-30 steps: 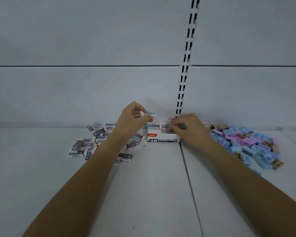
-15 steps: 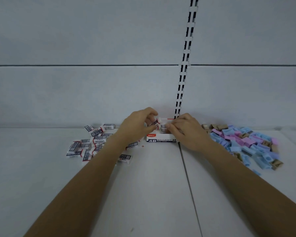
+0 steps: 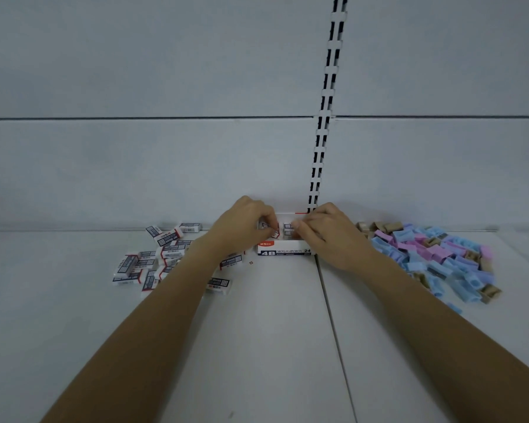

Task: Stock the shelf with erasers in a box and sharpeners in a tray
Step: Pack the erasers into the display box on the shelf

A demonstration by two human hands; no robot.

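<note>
eraser (image 3: 271, 232) pinched by left hand (image 3: 242, 228) over 12 o'clock box (image 3: 283, 249) | right hand (image 3: 327, 236): grip cannot be told | judged light, firm; best pinched by long sides

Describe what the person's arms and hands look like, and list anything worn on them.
Both arms are bare as far as the frame shows: no sleeve reaches the left forearm or the right forearm. The left hand and right hand wear no gloves, and no watch, bracelet or ring is visible, though the hands are small in the view.
</note>
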